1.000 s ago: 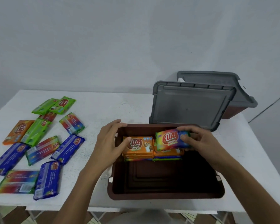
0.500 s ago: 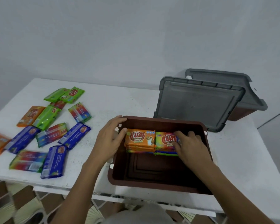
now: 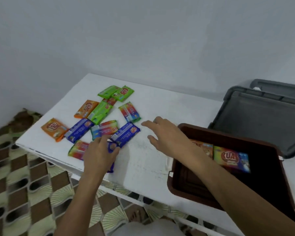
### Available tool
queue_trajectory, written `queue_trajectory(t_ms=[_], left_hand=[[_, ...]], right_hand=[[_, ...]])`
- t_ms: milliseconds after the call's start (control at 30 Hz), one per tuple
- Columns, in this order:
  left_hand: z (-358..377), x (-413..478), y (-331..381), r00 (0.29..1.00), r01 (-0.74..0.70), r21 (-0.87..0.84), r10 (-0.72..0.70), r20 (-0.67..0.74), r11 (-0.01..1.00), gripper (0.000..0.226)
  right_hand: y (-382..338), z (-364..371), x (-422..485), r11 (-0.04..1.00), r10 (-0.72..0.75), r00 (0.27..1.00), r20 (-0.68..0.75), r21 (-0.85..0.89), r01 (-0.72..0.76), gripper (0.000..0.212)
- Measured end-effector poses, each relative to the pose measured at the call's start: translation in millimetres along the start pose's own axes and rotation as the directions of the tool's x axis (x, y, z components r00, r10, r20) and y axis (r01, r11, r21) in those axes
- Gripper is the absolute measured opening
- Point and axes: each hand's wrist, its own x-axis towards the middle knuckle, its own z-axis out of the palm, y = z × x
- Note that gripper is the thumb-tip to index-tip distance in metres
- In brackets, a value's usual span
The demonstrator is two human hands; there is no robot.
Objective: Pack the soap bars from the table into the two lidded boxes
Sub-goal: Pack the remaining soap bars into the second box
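Leftmost, loose soap bars (image 3: pixel 99 113) in orange, green, blue and rainbow wrappers lie scattered over the left half of the white surface (image 3: pixel 143 160), several overlapping. At the front edge of that spread the left hand (image 3: pixel 99 155) covers a blue soap bar (image 3: pixel 112 147). Its grip is curled round the bar, thumb on one side and fingers on the other, though blur makes it hard to say whether the bar has left the surface.

Further right, the right hand (image 3: pixel 167 135) hovers over bare surface between the spread and the box, grip apart, fingers straight and holding nothing.

Near the right front corner sits the open brown box (image 3: pixel 177 184), with an orange bar (image 3: pixel 205 149) and a rainbow bar (image 3: pixel 232 158) side by side against its far wall. Its grey lid (image 3: pixel 262 120) stands tilted behind it, and a second grey lid (image 3: pixel 279 85) shows beyond.
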Motion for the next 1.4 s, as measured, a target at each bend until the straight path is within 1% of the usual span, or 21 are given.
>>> queue_trajectory(t_ms=[67, 133, 200, 233, 267, 333, 467, 533, 600, 667, 700, 767, 833, 900, 1000, 1100, 1200, 1300, 1400], left_hand=[[0, 10, -15, 0.998, -0.004, 0.098, -0.002, 0.055, 0.995, 0.069], [3, 20, -25, 0.991, -0.017, 0.15, -0.003, 0.131, 0.989, 0.081], [7, 26, -31, 0.982, -0.043, 0.199, 0.005, 0.188, 0.979, 0.09], [9, 28, -33, 0.982, -0.056, 0.217, 0.014, 0.19, 0.975, 0.091], [10, 29, -34, 0.983, -0.066, 0.228, 0.024, 0.181, 0.972, 0.092], [12, 28, -35, 0.986, -0.081, 0.24, 0.043, 0.162, 0.967, 0.093], [17, 25, -38, 0.991, -0.085, 0.211, 0.06, 0.122, 0.974, 0.085], [17, 24, -38, 0.991, -0.092, 0.187, 0.073, 0.109, 0.978, 0.082], [15, 23, -38, 0.99, -0.095, 0.152, 0.078, 0.114, 0.984, 0.081], [11, 23, -38, 0.99, -0.096, 0.092, 0.085, 0.11, 0.991, 0.078], [8, 23, -38, 0.99, -0.101, 0.053, 0.095, 0.103, 0.993, 0.076], [0, 22, -37, 0.989, -0.118, -0.034, 0.12, 0.09, 0.992, 0.074], [-11, 21, -33, 0.988, -0.126, -0.131, 0.136, 0.069, 0.983, 0.075], [-24, 20, -26, 0.988, -0.141, -0.24, 0.152, 0.029, 0.96, 0.074], [-39, 13, -5, 0.974, -0.223, -0.461, 0.215, -0.07, 0.859, 0.068], [-49, 6, 23, 0.96, -0.269, -0.626, 0.258, -0.111, 0.732, 0.066], [-51, -4, 53, 0.952, -0.26, -0.788, 0.283, -0.113, 0.559, 0.065], [-47, -16, 85, 0.946, -0.203, -0.905, 0.315, -0.082, 0.374, 0.063], [-39, -26, 111, 0.932, -0.15, -0.952, 0.359, -0.046, 0.268, 0.062]], right_hand=[[-13, 19, 34, 0.999, -0.016, 0.993, 0.12, -0.031, 0.02, 0.052], [-21, 42, 67, 0.995, -0.026, 0.979, 0.204, -0.093, 0.046, 0.056], [-27, 62, 94, 0.979, -0.038, 0.958, 0.286, -0.181, 0.093, 0.062], [-30, 69, 105, 0.963, -0.046, 0.945, 0.323, -0.238, 0.128, 0.063], [-32, 76, 114, 0.942, -0.058, 0.933, 0.355, -0.289, 0.169, 0.065], [-32, 84, 126, 0.913, -0.083, 0.912, 0.401, -0.336, 0.231, 0.071], [-31, 91, 136, 0.894, -0.107, 0.894, 0.435, -0.351, 0.277, 0.078], [-31, 91, 135, 0.88, -0.108, 0.887, 0.45, -0.372, 0.295, 0.087], [-30, 87, 131, 0.885, -0.076, 0.886, 0.457, -0.378, 0.271, 0.095], [-27, 79, 124, 0.926, -0.039, 0.903, 0.428, -0.325, 0.194, 0.095], [-25, 73, 118, 0.955, -0.033, 0.918, 0.396, -0.259, 0.146, 0.092], [-20, 57, 105, 0.996, -0.018, 0.953, 0.303, -0.075, 0.043, 0.086], [-16, 35, 87, 0.991, 0.023, 0.978, 0.205, 0.126, -0.05, 0.079], [-12, 12, 64, 0.941, 0.082, 0.991, 0.104, 0.319, -0.112, 0.07], [-2, -21, 23, 0.825, 0.198, 0.98, -0.014, 0.542, -0.159, 0.063], [15, -45, -22, 0.701, 0.315, 0.946, -0.079, 0.691, -0.176, 0.062], [31, -63, -68, 0.633, 0.386, 0.916, -0.107, 0.753, -0.179, 0.061], [50, -70, -107, 0.582, 0.452, 0.886, -0.105, 0.787, -0.204, 0.06], [68, -65, -132, 0.525, 0.522, 0.849, -0.084, 0.815, -0.243, 0.055]])
